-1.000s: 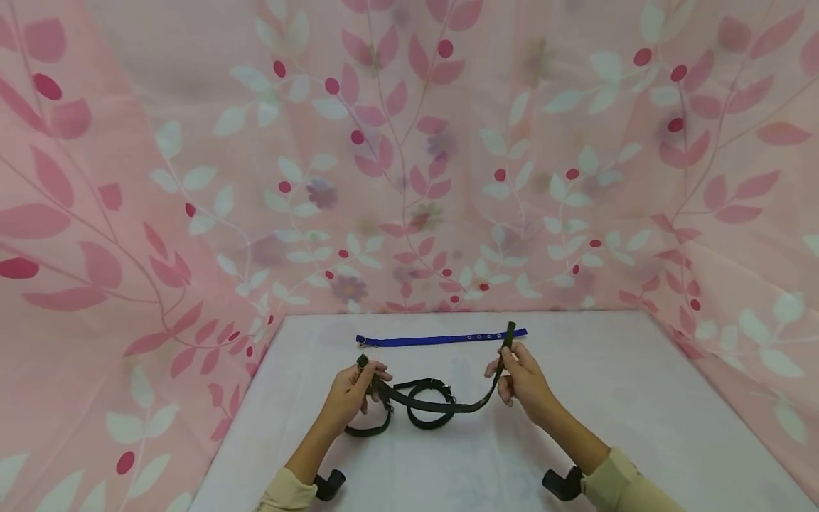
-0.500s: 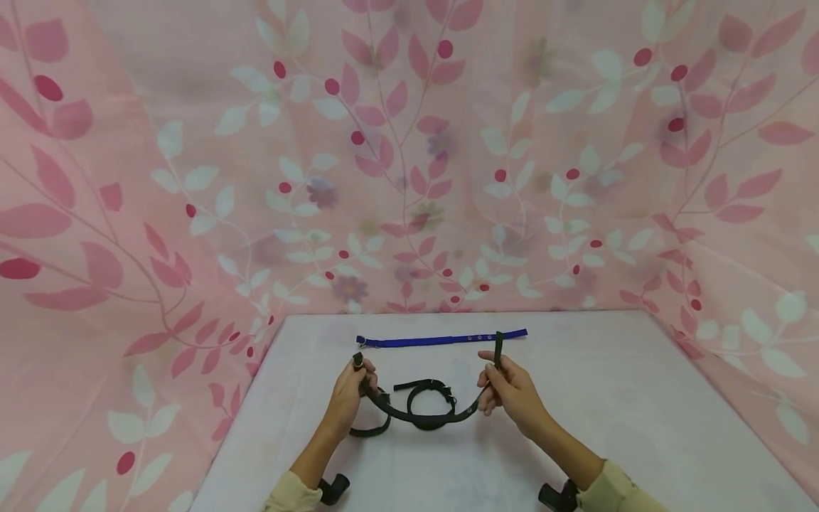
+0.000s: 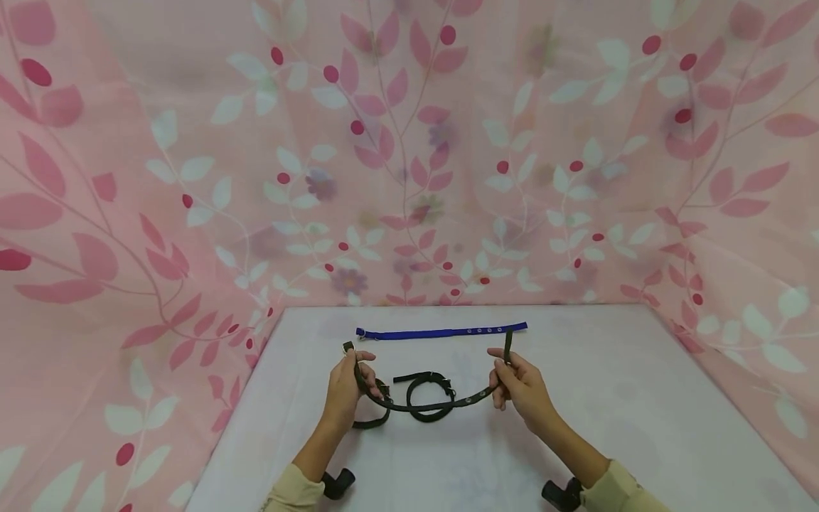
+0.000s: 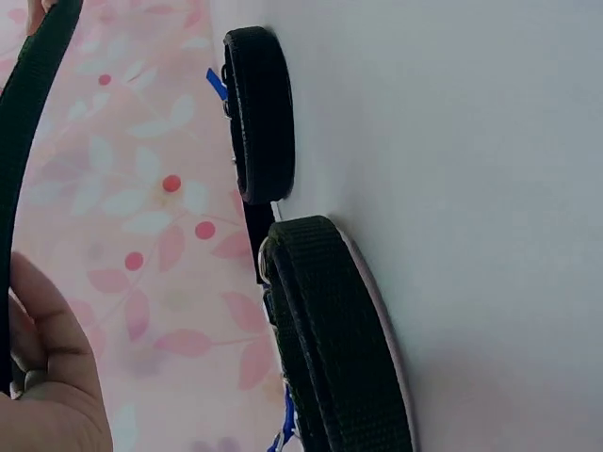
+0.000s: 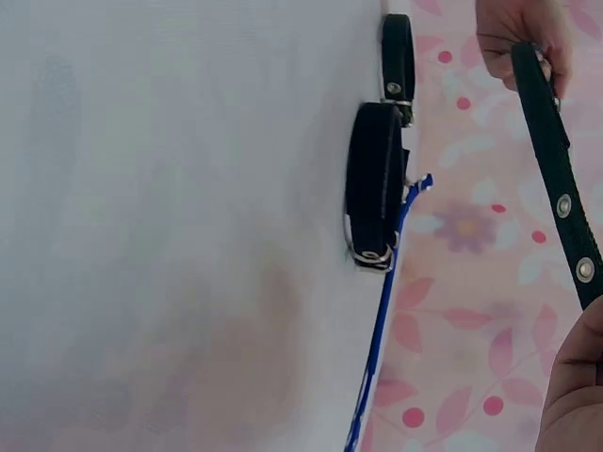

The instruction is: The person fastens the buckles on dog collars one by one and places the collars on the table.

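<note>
Between my hands a dark green collar [image 3: 472,400] with metal eyelets sags in a curve above the table. My left hand [image 3: 342,391] pinches its buckle end, and my right hand [image 3: 526,390] pinches the strap near the tip, which sticks up past the fingers. Beneath it two more dark collars lie buckled into loops: one round collar loop [image 3: 430,419] in the middle, one collar loop [image 3: 371,425] beside my left hand, which hides part of it. In the right wrist view the held collar [image 5: 546,132] shows its eyelets on the near stretch.
A blue collar [image 3: 416,334] lies stretched out straight along the back of the white table [image 3: 595,355]. Pink leaf-patterned cloth [image 3: 403,142] hangs behind and at both sides. Dark devices [image 3: 339,483] are worn at both wrists.
The hands first drew closer together, lowering the collar's sag, then spread apart a little again. The collar has turned so its eyelets show. The looped and blue collars stay put.
</note>
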Demonstrator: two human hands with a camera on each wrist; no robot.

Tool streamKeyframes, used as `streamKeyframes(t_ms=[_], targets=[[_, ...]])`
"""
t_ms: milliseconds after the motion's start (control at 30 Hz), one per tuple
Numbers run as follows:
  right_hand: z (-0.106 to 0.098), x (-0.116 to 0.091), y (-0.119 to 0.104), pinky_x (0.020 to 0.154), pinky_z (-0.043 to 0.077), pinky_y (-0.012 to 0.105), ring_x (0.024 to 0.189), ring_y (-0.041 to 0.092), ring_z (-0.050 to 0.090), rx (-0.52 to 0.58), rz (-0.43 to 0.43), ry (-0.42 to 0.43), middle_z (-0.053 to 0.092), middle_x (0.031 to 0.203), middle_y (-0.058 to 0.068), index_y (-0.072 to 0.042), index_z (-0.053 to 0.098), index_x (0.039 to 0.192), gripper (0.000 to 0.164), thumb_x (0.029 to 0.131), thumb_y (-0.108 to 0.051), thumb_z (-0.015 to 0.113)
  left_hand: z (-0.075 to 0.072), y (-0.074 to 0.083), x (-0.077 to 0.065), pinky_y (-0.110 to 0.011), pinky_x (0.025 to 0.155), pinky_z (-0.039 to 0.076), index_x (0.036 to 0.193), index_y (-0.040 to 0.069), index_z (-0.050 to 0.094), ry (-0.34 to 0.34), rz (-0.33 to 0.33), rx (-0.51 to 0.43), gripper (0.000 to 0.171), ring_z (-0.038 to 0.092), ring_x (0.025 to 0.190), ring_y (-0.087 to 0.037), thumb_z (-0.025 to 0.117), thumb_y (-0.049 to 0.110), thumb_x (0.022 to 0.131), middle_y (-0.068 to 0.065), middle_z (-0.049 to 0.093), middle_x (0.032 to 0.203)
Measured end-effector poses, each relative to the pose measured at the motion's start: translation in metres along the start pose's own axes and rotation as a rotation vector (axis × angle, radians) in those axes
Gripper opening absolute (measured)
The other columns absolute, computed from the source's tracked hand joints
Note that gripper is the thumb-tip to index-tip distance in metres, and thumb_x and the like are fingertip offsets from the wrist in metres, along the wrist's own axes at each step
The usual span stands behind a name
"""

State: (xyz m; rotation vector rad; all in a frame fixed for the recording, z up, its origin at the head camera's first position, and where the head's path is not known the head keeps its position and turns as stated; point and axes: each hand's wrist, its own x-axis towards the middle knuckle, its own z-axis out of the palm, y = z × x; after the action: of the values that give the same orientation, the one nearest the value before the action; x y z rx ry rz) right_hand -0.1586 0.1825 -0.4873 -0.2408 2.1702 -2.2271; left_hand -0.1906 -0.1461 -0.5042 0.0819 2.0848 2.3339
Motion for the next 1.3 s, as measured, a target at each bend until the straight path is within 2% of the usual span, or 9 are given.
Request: streamKeyframes(t_ms=[100,200,367,533,667,733,800,1033,1300], targets=[[0.002,-0.002,0.003,0.049,0.052,0.026,0.050,0.012,0.057,-0.014,0.018,-0.037,0.059,0.078,0.012,0.001,0.046,0.136,0.039,0.104,-0.022,0.050,0.000,0.001,-0.001,-0.036,0.063,0.058,0.117,-0.005,0.051,-0.001,-0.006,-0.007,0.059,0.059,0.052,-0.017,0.027,0.049,0.107,-0.004,0.054,0.066],[0.003,-0.004,0.003,0.049,0.052,0.026,0.050,0.012,0.056,-0.018,0.021,-0.032,0.059,0.079,0.014,0.001,0.047,0.135,0.039,0.104,-0.022,0.052,0.001,0.000,-0.005,-0.041,0.065,0.059,0.120,-0.004,0.048,-0.055,0.014,0.015,0.047,0.062,0.054,-0.020,0.026,0.036,0.109,-0.009,0.054,0.071],[0.003,-0.004,0.002,0.047,0.051,0.026,0.048,0.012,0.056,-0.015,0.008,0.000,0.059,0.078,0.012,0.001,0.049,0.133,0.038,0.103,-0.022,0.053,0.005,-0.001,-0.010,-0.046,0.067,0.059,0.129,0.002,0.043,-0.156,0.134,0.118,0.032,0.068,0.060,-0.033,0.023,0.018,0.109,-0.028,0.055,0.082],[0.004,-0.002,0.004,0.047,0.051,0.026,0.048,0.012,0.057,-0.020,-0.020,-0.025,0.060,0.077,0.013,0.003,0.049,0.132,0.039,0.103,-0.023,0.053,0.004,-0.001,-0.008,-0.046,0.053,0.056,0.132,0.004,0.044,-0.094,0.195,0.117,0.038,0.060,0.049,-0.027,0.025,0.029,0.111,-0.026,0.053,0.078],[0.006,-0.003,0.008,0.047,0.053,0.028,0.048,0.014,0.060,-0.075,-0.037,-0.091,0.062,0.078,0.023,0.004,0.049,0.133,0.037,0.103,-0.018,0.053,0.003,-0.001,-0.007,-0.045,0.046,0.053,0.125,0.004,0.047,-0.109,0.188,0.140,0.045,0.054,0.045,-0.020,0.024,0.040,0.110,-0.018,0.052,0.071],[0.007,-0.004,0.009,0.049,0.054,0.030,0.049,0.015,0.062,-0.092,-0.044,-0.106,0.062,0.081,0.029,0.004,0.050,0.133,0.039,0.102,-0.018,0.056,0.004,0.000,-0.008,-0.045,0.047,0.053,0.121,0.003,0.047,-0.148,0.179,0.152,0.048,0.053,0.046,-0.022,0.023,0.042,0.109,-0.016,0.050,0.069],[0.009,-0.003,0.009,0.051,0.056,0.032,0.051,0.016,0.064,-0.113,-0.041,-0.108,0.063,0.082,0.029,0.004,0.051,0.133,0.041,0.100,-0.019,0.059,0.003,0.000,-0.008,-0.046,0.049,0.054,0.118,0.001,0.047,-0.192,0.158,0.145,0.052,0.053,0.048,-0.022,0.022,0.046,0.108,-0.014,0.046,0.067],[0.010,-0.002,0.009,0.051,0.056,0.030,0.051,0.017,0.063,-0.194,-0.036,-0.143,0.066,0.082,0.029,0.004,0.064,0.121,0.035,0.097,-0.022,0.064,-0.002,-0.001,-0.010,-0.051,0.061,0.054,0.109,0.002,0.042,-0.261,0.026,0.001,0.062,0.051,0.055,-0.016,0.024,0.062,0.102,-0.003,0.045,0.068],[0.010,-0.005,0.015,0.044,0.051,0.030,0.046,0.021,0.058,-0.282,-0.065,-0.217,0.065,0.077,0.020,-0.001,0.062,0.123,0.031,0.102,-0.023,0.055,-0.002,0.005,-0.012,-0.047,0.060,0.054,0.121,0.009,0.039,-0.348,0.082,0.027,0.056,0.049,0.059,-0.015,0.013,0.056,0.105,-0.005,0.044,0.072]])
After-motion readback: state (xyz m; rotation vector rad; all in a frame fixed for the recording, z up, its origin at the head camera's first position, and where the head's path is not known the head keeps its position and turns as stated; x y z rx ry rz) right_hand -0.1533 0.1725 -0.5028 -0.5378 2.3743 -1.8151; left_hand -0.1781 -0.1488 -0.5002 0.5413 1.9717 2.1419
